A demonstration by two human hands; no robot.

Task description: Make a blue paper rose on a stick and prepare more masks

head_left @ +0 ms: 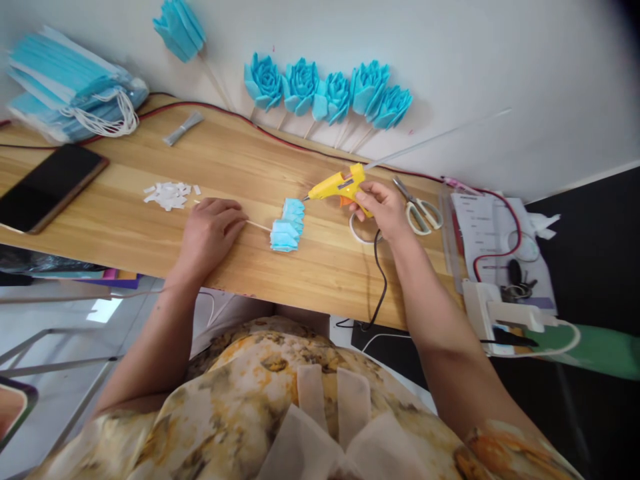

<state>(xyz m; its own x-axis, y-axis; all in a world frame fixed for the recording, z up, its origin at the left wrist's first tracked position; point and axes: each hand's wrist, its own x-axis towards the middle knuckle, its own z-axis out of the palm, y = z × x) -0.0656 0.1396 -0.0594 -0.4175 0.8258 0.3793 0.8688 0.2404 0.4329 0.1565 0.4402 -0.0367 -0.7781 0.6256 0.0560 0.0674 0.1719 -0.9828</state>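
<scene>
Taking the blue piece [287, 235] as clock centre, we have it lying on the counter [320, 280], pleated, w/ a thin stick [259, 226] running out toward 9 o'clock. Our L hand [211, 230] lies palm down at 9, fingers narrow, closed over the stick's other end; exact grip is part hidden. Our R hand [383, 208] is at abt 3, fingers wrapped round the handle of a yellow gun [341, 185]. Its nozzle [307, 198] is right by the piece's upper edge at approx 1; can't tell if they touch. A clear rod [435, 142] sticks out the gun's back toward 2, & a black cord [384, 270] drops toward 6, over the counter's edge.

Just past the R hand, at 3, we've got scissors [419, 203]; a white ring [353, 231] shows partly under that hand. White bits [170, 195] lie in a pile btwn 9 & 10, nr the L hand. Phone [53, 187] is farther out at 9, masks [60, 73] in a stack at 10. Five blue flowers [301, 85] on sticks lean on the wall [450, 60] btwn 12 & 2, w/ one more flower [181, 30] at 11. Papers [475, 220] & keys [519, 290] sit well out, btwn 3 & 4.
</scene>
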